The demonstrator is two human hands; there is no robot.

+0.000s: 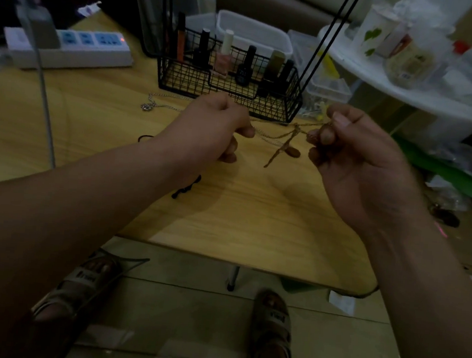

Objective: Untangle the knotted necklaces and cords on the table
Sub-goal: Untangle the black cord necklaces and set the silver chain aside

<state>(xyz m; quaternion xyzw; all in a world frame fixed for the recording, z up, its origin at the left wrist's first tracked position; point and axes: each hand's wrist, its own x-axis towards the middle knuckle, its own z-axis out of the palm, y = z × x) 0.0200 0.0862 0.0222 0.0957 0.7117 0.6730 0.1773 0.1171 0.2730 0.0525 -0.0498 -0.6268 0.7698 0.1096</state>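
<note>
Above the wooden table [253,223], my left hand [216,125] and my right hand [353,157] hold a tangle of tan cord and thin chain [284,137] stretched between them. Each hand pinches one end with curled fingers. A knot sits near my right hand, and a loose cord tail hangs down from it toward the table. A silver chain necklace [150,104] lies on the table behind my left hand. A black beaded cord [185,187] lies partly hidden under my left forearm.
A black wire basket [229,84] of nail polish bottles stands just behind my hands. A white power strip [69,47] lies at the back left. A white round shelf [409,79] with jars stands at the right. The table's front edge is near my feet.
</note>
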